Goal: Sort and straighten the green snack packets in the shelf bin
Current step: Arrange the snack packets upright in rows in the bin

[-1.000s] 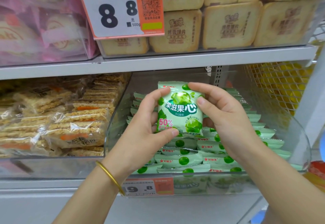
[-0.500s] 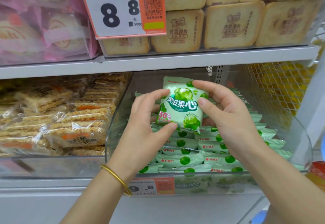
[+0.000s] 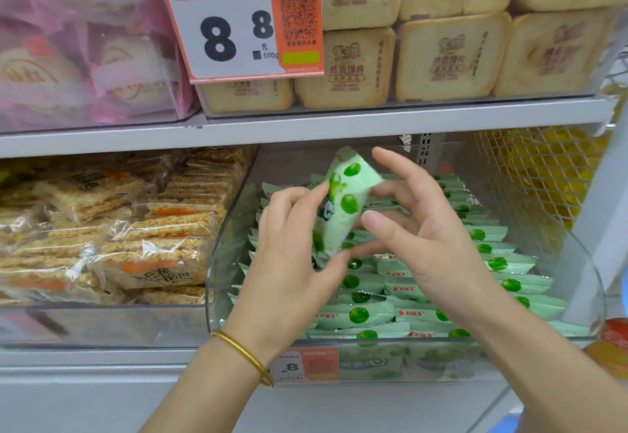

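Observation:
A green snack packet [image 3: 343,201] is held up above the clear shelf bin [image 3: 574,252], turned almost edge-on and blurred. My left hand [image 3: 292,262] grips its lower part between thumb and fingers. My right hand [image 3: 428,245] is beside it on the right, fingers spread and loose, their tips just touching the packet's right edge. Several more green packets [image 3: 401,313] lie in overlapping rows inside the bin, partly hidden behind both hands.
A clear bin of rice-crisp packs [image 3: 136,235] stands to the left. The shelf board [image 3: 306,126] hangs close above, carrying toast-slice packs [image 3: 441,58], pink packets [image 3: 68,58] and a price tag [image 3: 244,21]. Yellow goods behind mesh [image 3: 543,174] are on the right.
The packet has turned from face-on to nearly edge-on and risen slightly. My right hand has loosened its pinch and its fingers have spread; my left hand keeps hold.

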`<move>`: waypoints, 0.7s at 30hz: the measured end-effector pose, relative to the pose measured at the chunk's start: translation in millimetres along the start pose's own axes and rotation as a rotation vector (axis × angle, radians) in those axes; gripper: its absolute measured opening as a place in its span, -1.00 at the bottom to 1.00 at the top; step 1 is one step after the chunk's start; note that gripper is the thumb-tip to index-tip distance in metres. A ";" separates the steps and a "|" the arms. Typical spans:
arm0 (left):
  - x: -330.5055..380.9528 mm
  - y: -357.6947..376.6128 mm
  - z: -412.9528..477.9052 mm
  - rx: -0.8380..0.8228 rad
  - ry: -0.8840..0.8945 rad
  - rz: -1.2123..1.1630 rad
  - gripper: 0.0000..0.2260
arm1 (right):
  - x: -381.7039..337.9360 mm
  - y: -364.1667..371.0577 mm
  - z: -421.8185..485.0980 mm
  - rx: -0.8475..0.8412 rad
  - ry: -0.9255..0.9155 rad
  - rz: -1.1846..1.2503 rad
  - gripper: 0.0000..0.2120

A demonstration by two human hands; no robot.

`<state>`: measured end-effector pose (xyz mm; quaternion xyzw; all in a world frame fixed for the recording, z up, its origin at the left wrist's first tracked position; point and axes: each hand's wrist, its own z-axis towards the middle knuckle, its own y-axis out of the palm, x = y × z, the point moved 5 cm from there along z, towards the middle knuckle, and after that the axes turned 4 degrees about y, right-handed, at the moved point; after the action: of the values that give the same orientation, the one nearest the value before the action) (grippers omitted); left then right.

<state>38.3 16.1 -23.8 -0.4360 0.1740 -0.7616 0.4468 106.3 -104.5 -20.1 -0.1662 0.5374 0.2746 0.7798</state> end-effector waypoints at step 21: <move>-1.4 -1.2 0.2 -0.103 -0.136 -0.642 -0.45 | 4.1 -16.1 3.1 0.184 0.046 -0.093 -0.67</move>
<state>38.2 17.9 -23.7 -0.5405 0.0360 -0.8228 0.1720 119.5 -114.5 -23.3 -0.1248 0.5700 0.1838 0.7910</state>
